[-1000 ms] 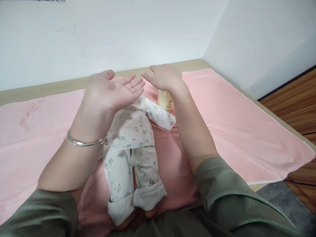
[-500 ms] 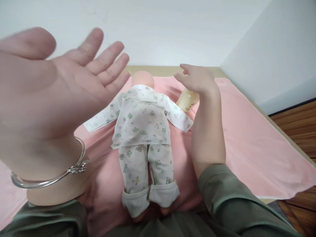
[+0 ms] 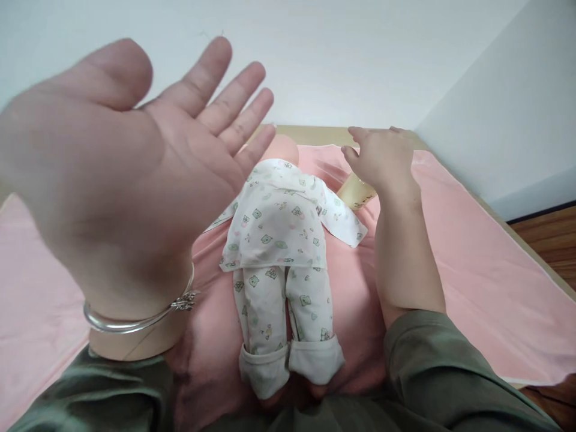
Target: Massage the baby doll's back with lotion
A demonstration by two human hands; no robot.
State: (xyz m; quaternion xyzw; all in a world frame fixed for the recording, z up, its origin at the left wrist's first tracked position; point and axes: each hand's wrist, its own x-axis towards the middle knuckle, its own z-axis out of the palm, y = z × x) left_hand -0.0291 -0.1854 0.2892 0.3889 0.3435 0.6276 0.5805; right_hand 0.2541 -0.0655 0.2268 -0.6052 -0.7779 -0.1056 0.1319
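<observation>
A baby doll (image 3: 281, 234) in white pyjamas with a small animal print lies on a pink cloth, its trouser cuffs rolled up towards me. Raised close to the camera, my left hand (image 3: 148, 144) shows its palm, fingers spread and holding nothing; it hides part of the doll's head and one sleeve. My right hand (image 3: 387, 156) hovers above a yellowish bottle (image 3: 357, 191) beside the doll's other sleeve. Its fingers are stretched out, and whether it touches the bottle cannot be seen. The bottle's top is hidden behind this hand.
The pink cloth (image 3: 486, 264) covers a table whose tan edge (image 3: 315, 134) shows along the back. A white wall (image 3: 342, 60) rises behind it and another stands at the right. Dark wood planks (image 3: 546, 237) appear beyond the right edge.
The whole view has shifted, so the doll and bottle sit further right. My left hand has moved right in the picture and covers more of the doll's head and sleeve. Both hands stay open.
</observation>
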